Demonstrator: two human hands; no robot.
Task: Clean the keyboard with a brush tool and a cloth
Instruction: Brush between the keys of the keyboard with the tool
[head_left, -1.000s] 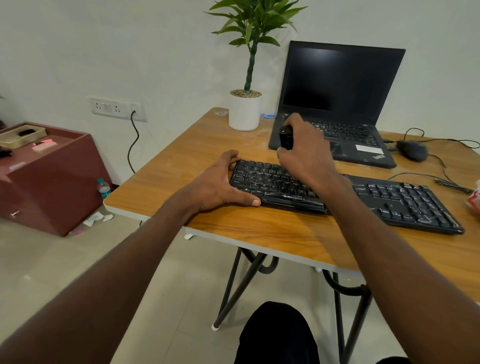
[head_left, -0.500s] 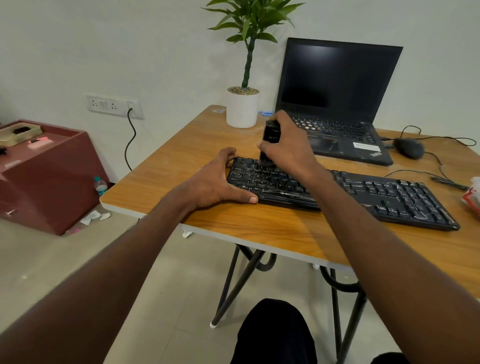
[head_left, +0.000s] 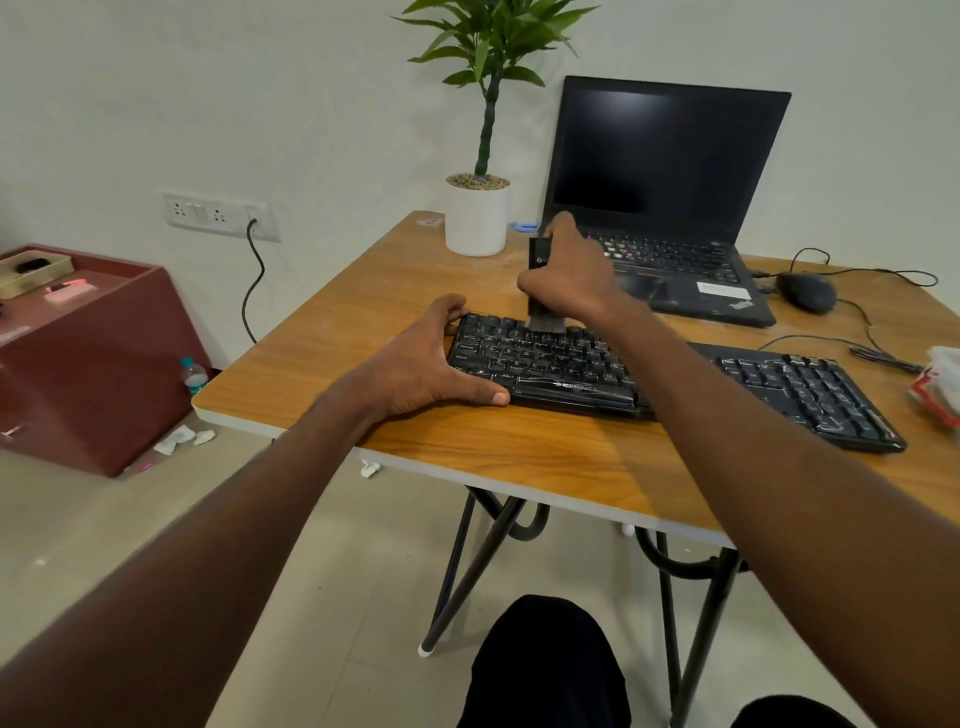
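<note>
Brushing: the right hand (head_left: 569, 275) holds the black, flat, upright brush tool (head_left: 538, 283) with fingers curled round its body, and the grey bristles touch the far key row near the left end of the keyboard.
Keyboard: the long black plastic keyboard (head_left: 550, 364) lies on the wooden table top (head_left: 519, 457), near the front edge, with its right part running toward the right side of the table (the right forearm hides its middle part).
Left hand: the left hand (head_left: 421, 364) rests at the left end of the keyboard, the thumb lying straight along its near edge and the fingers bent over its far left corner, so it holds the keyboard from the side.
Cloth: I cannot tell where a cloth is.
Behind the keyboard: an open black laptop (head_left: 670, 192) with a dark screen stands just beyond the brush tool, and a green plant in a white round pot (head_left: 477, 215) stands to its left.
Right side: a black computer mouse (head_left: 806, 292) with its cable lies beside the laptop; a white and red packet (head_left: 940, 387) lies at the table's right edge.
Floor side: a dark red cabinet (head_left: 98, 358) stands at the left by the wall, with a small plastic bottle (head_left: 195, 375) beside it.
</note>
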